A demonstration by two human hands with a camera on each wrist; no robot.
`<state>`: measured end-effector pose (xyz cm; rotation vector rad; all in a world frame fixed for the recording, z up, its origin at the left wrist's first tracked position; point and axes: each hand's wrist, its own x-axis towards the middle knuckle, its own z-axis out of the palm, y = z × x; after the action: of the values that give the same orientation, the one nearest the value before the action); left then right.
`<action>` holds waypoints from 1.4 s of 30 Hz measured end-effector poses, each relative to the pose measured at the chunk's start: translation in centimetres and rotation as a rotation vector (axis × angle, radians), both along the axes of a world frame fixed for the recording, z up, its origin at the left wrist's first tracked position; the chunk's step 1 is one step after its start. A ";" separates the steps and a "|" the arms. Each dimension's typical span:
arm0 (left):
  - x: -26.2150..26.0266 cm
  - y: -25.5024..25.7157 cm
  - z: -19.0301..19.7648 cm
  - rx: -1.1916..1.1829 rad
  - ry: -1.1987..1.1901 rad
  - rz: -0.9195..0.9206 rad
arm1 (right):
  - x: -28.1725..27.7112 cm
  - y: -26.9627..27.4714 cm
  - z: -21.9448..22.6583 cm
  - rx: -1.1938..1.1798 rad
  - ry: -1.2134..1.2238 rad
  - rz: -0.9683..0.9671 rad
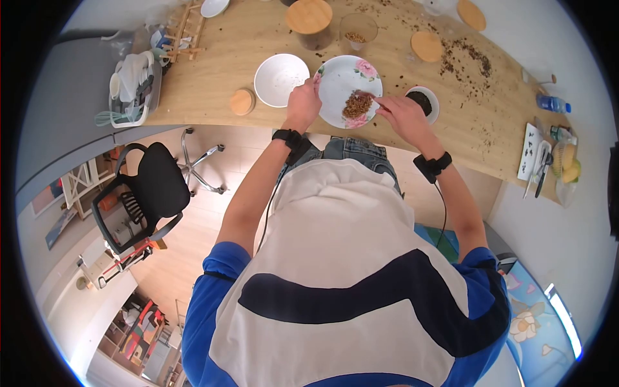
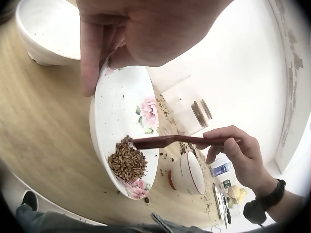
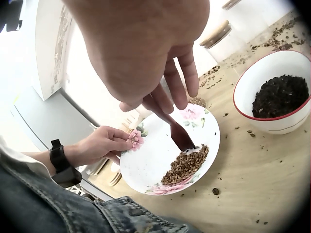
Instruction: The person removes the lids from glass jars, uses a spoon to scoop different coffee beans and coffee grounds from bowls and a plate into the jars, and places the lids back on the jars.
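Observation:
My left hand (image 1: pixel 304 104) pinches the left rim of a white flowered plate (image 1: pixel 332 80), which tilts in the left wrist view. Brown grain-like bits (image 2: pixel 127 162) lie heaped along the plate's near right side. A slim reddish-brown spatula (image 2: pixel 160 141), its blade flat, is gripped near the handle's end by my right hand (image 1: pixel 406 118). The blade's tip meets the edge of the heap in the right wrist view (image 3: pixel 183 138). Just right of the plate stands a red-rimmed white bowl (image 3: pixel 248 104) holding dark dried leaves (image 3: pixel 281 96).
Left of the plate sit a white bowl (image 1: pixel 282 80) and a small wood-lidded jar (image 1: pixel 242 102). Behind it are a larger lidded jar (image 1: pixel 309 19) and a glass (image 1: pixel 358 29) with grains. Dark bits (image 1: pixel 474 58) are scattered at the back right, and a bottle (image 1: pixel 553 104) lies farther right.

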<state>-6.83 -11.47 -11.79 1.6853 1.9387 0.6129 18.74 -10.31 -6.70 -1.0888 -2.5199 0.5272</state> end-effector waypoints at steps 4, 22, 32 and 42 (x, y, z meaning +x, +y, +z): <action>-0.3 0.0 -0.6 -0.034 0.010 0.027 | -0.4 0.3 0.2 0.025 0.022 -0.004; -0.2 0.4 -0.1 0.016 -0.001 0.014 | 1.1 4.3 -4.2 -1.006 0.298 -0.546; 0.0 0.7 -0.2 -0.049 0.093 0.026 | -1.8 2.1 -5.8 -1.387 0.817 -0.669; 0.2 0.7 0.1 -0.087 0.129 0.060 | -3.7 2.9 -8.1 -1.464 1.155 -0.624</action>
<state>-6.67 -10.76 -11.72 1.6534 2.0815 0.4445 15.05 -7.43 -14.84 -1.2053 -0.4990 2.0688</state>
